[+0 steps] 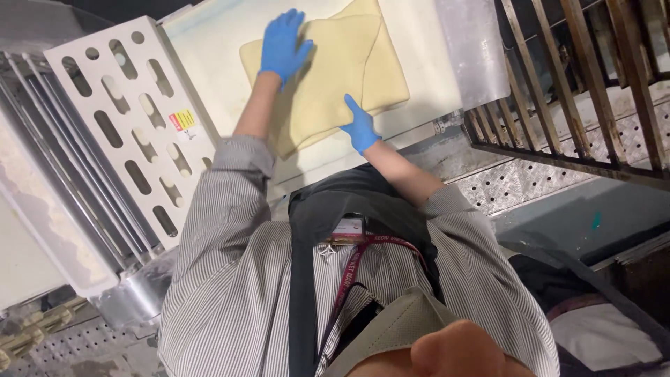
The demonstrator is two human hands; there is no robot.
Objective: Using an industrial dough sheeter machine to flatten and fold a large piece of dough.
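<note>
A large folded sheet of pale yellow dough (349,70) lies on the white conveyor belt (216,49) of a dough sheeter. My left hand (283,45), in a blue glove, lies flat with fingers spread on the dough's far left part. My right hand (360,126), also gloved in blue, presses on the dough's near edge with fingers together. I wear a grey striped shirt and a dark apron.
A white guard with oval slots (132,126) stands tilted to the left of the belt. A metal side plate (474,49) borders the belt on the right. Metal rack bars (586,84) and a perforated metal floor (516,181) are further right.
</note>
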